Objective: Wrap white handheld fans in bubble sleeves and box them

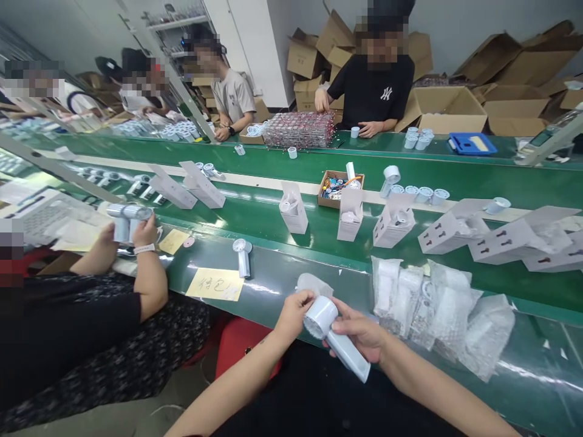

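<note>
A pale blue handheld fan (348, 349) is held in front of me, its round head up to the left and its handle slanting down to the right. My left hand (294, 312) is closed on the rim of the head. Around the neck and upper handle, my right hand (362, 334) grips with the thumb on top. Just behind my left hand lies a whitish, translucent piece (314, 284), partly covered by it. Several bubble-wrapped fans (426, 303) lie on the bench to the right of my hands.
Open white boxes (294, 212) stand along the green conveyor (255, 209). A loose fan (242, 258) and a handwritten yellow note (215, 284) lie left of me. A co-worker's hands (132, 226) hold fans at far left. Across the line, people work near a wire-like stack (298, 129).
</note>
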`<action>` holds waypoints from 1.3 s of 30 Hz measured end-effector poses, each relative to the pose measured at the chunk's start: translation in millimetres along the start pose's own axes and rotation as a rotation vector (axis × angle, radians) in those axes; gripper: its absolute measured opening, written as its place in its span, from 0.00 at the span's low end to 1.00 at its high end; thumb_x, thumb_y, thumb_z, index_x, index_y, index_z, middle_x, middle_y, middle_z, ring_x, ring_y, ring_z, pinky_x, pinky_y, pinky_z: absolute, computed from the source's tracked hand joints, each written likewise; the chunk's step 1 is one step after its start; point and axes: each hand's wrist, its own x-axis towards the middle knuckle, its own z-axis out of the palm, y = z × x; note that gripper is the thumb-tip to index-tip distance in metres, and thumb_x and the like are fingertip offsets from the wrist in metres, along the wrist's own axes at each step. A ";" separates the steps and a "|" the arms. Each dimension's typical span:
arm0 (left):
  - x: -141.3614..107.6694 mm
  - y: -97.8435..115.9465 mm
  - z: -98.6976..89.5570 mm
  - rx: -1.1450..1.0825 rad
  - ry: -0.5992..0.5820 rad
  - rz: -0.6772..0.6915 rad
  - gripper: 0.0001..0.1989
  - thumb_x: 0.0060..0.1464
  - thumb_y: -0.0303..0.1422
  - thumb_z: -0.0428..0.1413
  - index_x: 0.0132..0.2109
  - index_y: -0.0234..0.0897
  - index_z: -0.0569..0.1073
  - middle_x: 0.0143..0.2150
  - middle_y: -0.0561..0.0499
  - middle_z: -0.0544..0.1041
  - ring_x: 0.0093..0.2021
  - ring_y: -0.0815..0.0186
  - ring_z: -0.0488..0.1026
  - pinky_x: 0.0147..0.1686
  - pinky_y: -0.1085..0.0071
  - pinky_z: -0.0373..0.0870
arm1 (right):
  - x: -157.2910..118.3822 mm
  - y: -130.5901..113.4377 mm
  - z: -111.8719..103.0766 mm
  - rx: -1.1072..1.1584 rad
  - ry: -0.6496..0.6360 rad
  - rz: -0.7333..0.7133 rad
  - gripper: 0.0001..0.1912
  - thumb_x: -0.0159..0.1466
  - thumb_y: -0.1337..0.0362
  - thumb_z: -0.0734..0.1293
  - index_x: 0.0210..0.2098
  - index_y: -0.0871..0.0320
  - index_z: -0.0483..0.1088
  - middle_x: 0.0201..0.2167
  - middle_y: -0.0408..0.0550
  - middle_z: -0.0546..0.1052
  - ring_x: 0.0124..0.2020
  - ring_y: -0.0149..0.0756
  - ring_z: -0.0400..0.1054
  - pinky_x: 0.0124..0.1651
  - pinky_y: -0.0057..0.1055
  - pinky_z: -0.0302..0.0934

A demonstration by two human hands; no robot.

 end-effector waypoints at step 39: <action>-49.2 41.9 38.7 0.322 -0.066 0.613 0.10 0.58 0.30 0.48 0.32 0.37 0.72 0.31 0.47 0.73 0.33 0.64 0.68 0.35 0.68 0.67 | -26.6 10.6 -5.7 0.042 0.548 -0.190 0.15 0.52 0.59 0.70 0.30 0.52 0.59 0.21 0.37 0.68 0.22 0.32 0.65 0.27 0.30 0.60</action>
